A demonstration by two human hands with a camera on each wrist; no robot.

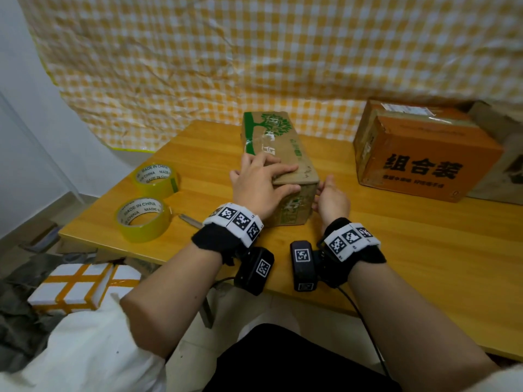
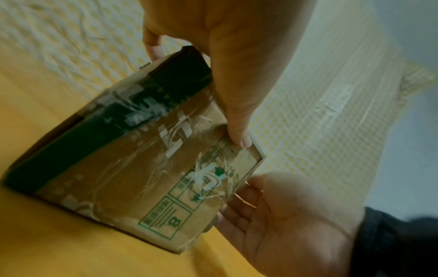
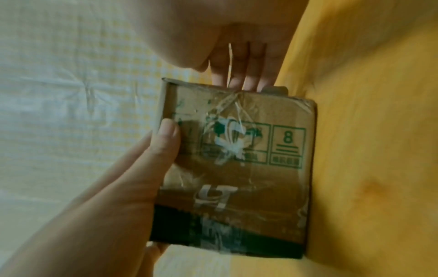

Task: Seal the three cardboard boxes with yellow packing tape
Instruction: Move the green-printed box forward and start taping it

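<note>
Two hands steady the narrow green-printed cardboard box (image 1: 278, 165) lying mid-tabletop (image 1: 396, 250): left hand (image 1: 260, 182) spread flat over its near top edge, right hand (image 1: 331, 200) relaxed-open against its right side. Positioning, I judge; next, fetch a yellow tape roll (image 1: 143, 219). The far end is hidden, and the wrist views are blurred.

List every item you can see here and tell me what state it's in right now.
green-printed box: lying on the table, flaps closed, old clear tape on it
left hand: fingers flat on the box top
right hand: open against the box's near end
orange box: closed
two tape rolls: lying flat, untouched
</note>
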